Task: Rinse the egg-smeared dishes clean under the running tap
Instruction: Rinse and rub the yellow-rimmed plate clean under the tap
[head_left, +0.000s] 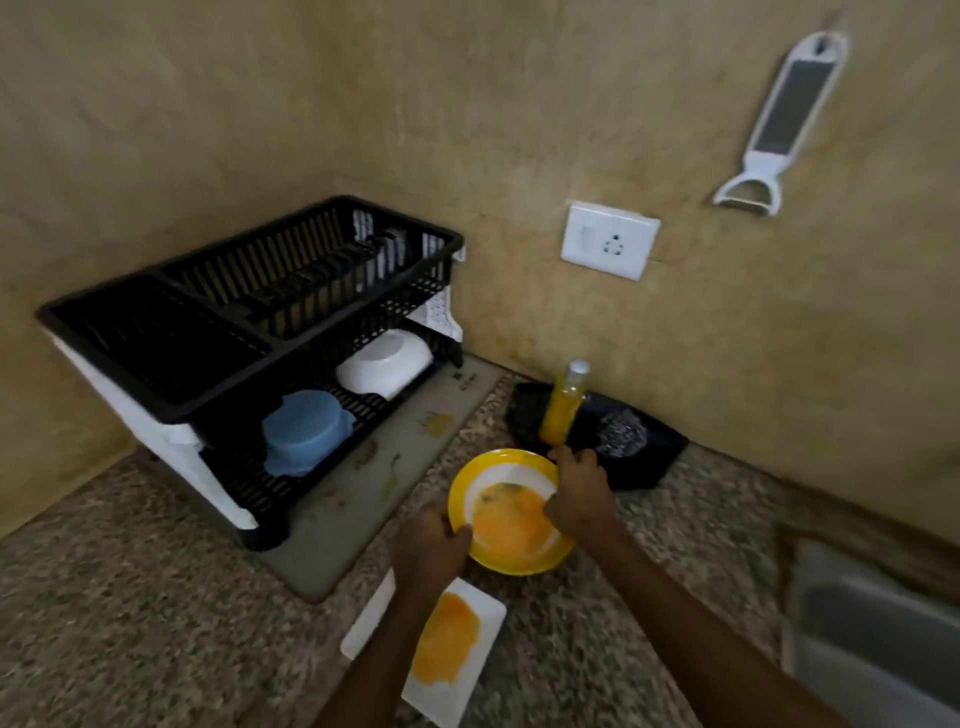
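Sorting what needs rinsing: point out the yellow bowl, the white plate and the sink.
yellow bowl (519, 564), head view, yellow rim on the near side.
white plate (491, 616), head view, bare far-right corner.
sink (883, 639), head view, grey basin wall.

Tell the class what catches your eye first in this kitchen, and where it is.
The egg-smeared yellow bowl stands out at the centre bottom, held at its rim by the left hand and right hand. Just below it, a white plate with another orange smear lies on the speckled counter. At left, a black dish rack holds a blue bowl and a white bowl on its lower tier.
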